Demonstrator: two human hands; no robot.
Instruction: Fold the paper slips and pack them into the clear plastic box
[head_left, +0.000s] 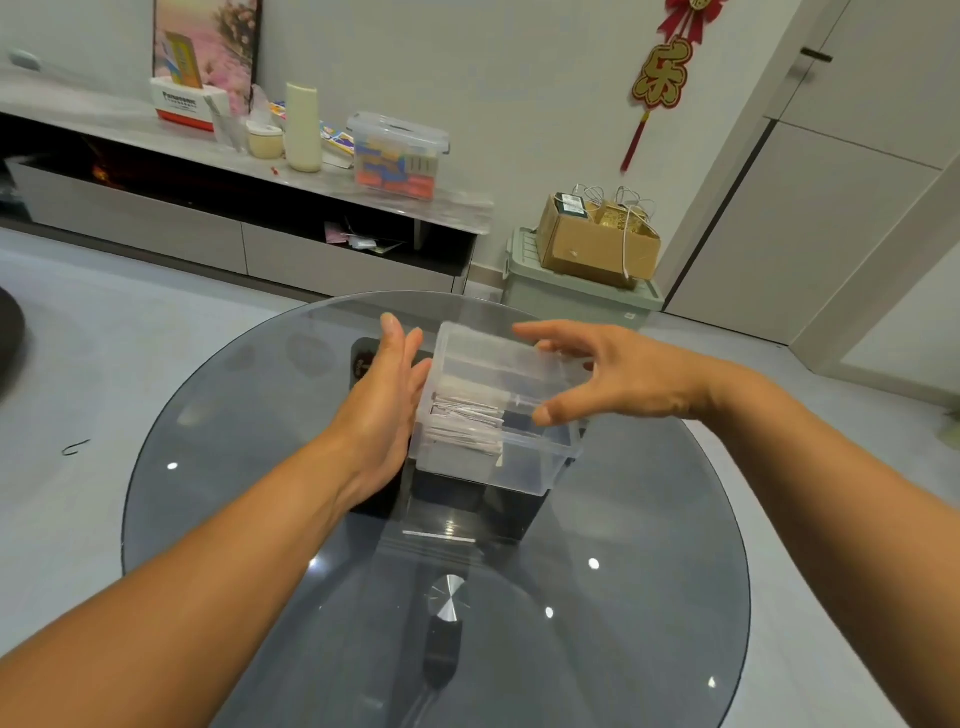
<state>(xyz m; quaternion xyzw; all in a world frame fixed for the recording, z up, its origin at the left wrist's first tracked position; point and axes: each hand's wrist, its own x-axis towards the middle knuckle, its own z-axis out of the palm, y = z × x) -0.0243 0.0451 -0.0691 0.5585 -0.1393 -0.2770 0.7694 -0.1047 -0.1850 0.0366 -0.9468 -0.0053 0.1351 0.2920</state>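
A clear plastic box stands on the round grey glass table, a little beyond its middle. Inside it a stack of folded white paper slips lies against the left wall. My left hand presses flat, fingers straight, against the box's left side. My right hand hovers over the box's right rim with fingers spread and the thumb low near the front; whether it touches the box is unclear.
A dark pedestal base shows through the glass under the box. Beyond the table stand a low TV cabinet with a lidded storage box and bottles, and a green bin carrying a cardboard box.
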